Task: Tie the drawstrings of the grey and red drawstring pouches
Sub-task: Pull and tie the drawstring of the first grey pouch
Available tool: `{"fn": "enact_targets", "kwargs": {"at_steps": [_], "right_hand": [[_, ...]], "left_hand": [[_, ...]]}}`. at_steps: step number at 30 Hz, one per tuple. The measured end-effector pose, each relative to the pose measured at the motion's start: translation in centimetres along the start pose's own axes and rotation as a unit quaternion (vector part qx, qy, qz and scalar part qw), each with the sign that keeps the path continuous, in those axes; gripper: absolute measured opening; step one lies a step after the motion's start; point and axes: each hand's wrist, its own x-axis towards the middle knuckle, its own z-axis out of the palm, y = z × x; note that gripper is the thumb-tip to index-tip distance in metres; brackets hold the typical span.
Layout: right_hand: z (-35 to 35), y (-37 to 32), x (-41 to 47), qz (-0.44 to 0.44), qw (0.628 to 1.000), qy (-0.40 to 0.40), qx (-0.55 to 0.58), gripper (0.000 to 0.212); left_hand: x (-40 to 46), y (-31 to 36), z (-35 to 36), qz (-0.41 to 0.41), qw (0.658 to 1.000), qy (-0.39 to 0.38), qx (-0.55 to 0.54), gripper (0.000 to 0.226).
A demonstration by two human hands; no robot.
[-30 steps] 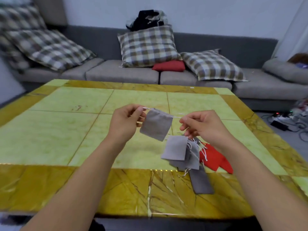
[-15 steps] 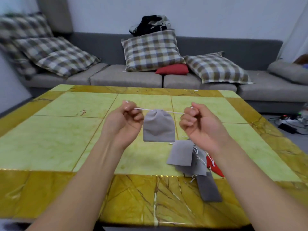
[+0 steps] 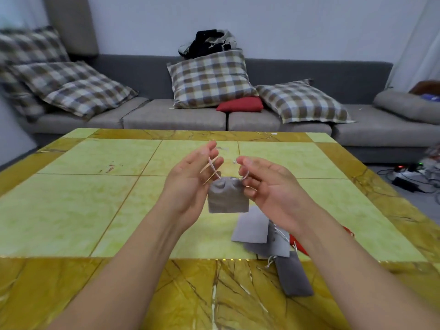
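A grey drawstring pouch (image 3: 228, 198) hangs in the air between my hands, its mouth gathered tight. My left hand (image 3: 190, 184) holds the pouch's left white drawstring between its fingers, palm turned inward. My right hand (image 3: 266, 189) pinches the right drawstring close to the pouch's mouth. On the table below lie more grey pouches (image 3: 256, 226), one dark grey pouch (image 3: 294, 276) nearest the front edge. A red pouch (image 3: 300, 246) is mostly hidden behind my right forearm.
The table (image 3: 95, 198) has a green top with a yellow marbled border. Behind it stands a grey sofa (image 3: 176, 115) with checked cushions, a red cushion (image 3: 240, 104) and a dark bag. Cables and a power strip (image 3: 404, 172) lie on the floor at right.
My hands have come closer together above the pouch. The taut horizontal drawstrings are now slack and raised, and the pouch mouth is cinched. The camera tilted slightly upward.
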Motion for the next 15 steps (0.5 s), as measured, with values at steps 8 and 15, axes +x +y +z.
{"fn": "enact_targets", "kwargs": {"at_steps": [8, 15], "right_hand": [[-1.2, 0.6, -0.3, -0.074, 0.994, 0.060, -0.055, 0.027], [-0.9, -0.3, -0.6, -0.225, 0.945, 0.010, -0.237, 0.015]], "left_hand": [[-0.5, -1.5, -0.1, -0.047, 0.999, -0.005, 0.004, 0.027], [-1.0, -2.1, -0.1, -0.115, 0.987, -0.065, 0.088, 0.015]]}}
